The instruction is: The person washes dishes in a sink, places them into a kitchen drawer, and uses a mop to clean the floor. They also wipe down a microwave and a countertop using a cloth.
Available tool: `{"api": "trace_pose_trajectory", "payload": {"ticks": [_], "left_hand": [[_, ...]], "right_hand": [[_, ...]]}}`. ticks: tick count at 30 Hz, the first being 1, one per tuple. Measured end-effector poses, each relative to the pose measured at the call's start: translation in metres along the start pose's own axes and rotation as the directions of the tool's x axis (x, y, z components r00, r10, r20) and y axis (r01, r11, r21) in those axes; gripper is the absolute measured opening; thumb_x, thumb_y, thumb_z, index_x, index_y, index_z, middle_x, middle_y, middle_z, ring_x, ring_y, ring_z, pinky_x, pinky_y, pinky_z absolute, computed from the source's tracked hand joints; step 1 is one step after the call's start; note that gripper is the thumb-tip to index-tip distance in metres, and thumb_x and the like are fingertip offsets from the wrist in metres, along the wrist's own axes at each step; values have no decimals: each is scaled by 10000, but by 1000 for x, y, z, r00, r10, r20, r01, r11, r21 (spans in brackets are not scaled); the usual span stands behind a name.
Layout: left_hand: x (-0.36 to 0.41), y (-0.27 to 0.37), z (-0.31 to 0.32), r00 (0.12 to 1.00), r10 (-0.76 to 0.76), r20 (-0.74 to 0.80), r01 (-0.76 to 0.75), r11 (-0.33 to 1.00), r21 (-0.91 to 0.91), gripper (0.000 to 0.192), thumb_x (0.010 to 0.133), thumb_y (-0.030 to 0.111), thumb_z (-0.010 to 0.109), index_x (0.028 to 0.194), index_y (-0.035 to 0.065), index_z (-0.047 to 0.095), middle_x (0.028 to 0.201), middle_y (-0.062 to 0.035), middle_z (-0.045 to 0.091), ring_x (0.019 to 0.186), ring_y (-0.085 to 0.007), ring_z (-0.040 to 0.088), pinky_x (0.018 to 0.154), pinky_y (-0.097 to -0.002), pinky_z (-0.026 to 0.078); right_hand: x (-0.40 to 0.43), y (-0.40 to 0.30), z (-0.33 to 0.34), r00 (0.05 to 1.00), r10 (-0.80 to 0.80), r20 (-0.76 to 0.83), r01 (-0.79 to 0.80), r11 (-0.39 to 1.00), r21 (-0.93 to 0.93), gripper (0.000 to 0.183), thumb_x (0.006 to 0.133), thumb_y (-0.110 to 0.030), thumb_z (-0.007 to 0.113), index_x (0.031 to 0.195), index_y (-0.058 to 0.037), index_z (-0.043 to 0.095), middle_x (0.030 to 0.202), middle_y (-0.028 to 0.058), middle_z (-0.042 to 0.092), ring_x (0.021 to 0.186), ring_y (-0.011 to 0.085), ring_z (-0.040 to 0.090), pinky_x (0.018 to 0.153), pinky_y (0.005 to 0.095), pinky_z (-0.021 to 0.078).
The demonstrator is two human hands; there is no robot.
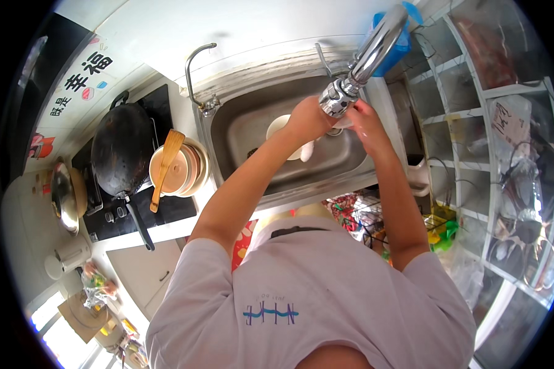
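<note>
Both hands are together over the stainless steel sink [240,124], under the chrome faucet head [339,98]. My left hand [308,121] reaches in from the left, its fingers mostly hidden behind the faucet head. My right hand [368,127] is wet, with curled fingers facing the left. A small pale object [344,122] shows between the hands; its kind and which hand grips it are unclear. Below my left wrist, a white bowl [276,127] sits in the sink, partly covered by the forearm. A white rounded piece [307,151] lies at the bowl's right side.
A second thin faucet [189,69] rises at the sink's back left. Stacked bowls [203,161] with a wooden spatula [171,152] across them stand left of the sink, beside a black wok [122,147] on the stove. A blue container [392,55] hangs behind; wire-tied shelving [464,115] borders the right.
</note>
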State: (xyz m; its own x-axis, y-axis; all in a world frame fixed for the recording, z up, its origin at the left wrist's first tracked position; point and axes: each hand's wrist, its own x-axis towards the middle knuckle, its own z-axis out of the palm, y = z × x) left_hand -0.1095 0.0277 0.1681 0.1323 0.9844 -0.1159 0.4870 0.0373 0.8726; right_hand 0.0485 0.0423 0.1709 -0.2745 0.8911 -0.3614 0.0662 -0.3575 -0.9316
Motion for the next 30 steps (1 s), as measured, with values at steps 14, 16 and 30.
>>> {"api": "trace_pose_trajectory", "payload": {"ticks": [14,16,30], "left_hand": [[-22,-15,5,976,218,-28,-218,976,-4,220,813,186,605,1001,73,590,859,-174,624,816,-385,586,716,-446,459],[-21,-12,2,975,222,-14,-222,975,11,203,815,178,605,984,67,589,843,-169,621,806,-383,584,708,-435,458],[-3,-47,-1,992,-115,-48,74,850,-522,160,845,143,601,943,26,552,772,-41,567,702,-100,472,640,-259,425]], "right_hand": [[137,0,4,893,-444,67,344,579,-739,547,834,-275,597,1272,17,446,1209,233,549,1151,330,522,949,373,406],[153,3,16,923,-370,109,292,487,-823,562,829,-258,601,1289,11,424,1215,252,531,1145,356,512,949,389,407],[24,92,14,957,-136,255,71,966,250,369,917,-304,543,1177,-43,529,1102,19,552,1020,129,495,871,286,405]]}}
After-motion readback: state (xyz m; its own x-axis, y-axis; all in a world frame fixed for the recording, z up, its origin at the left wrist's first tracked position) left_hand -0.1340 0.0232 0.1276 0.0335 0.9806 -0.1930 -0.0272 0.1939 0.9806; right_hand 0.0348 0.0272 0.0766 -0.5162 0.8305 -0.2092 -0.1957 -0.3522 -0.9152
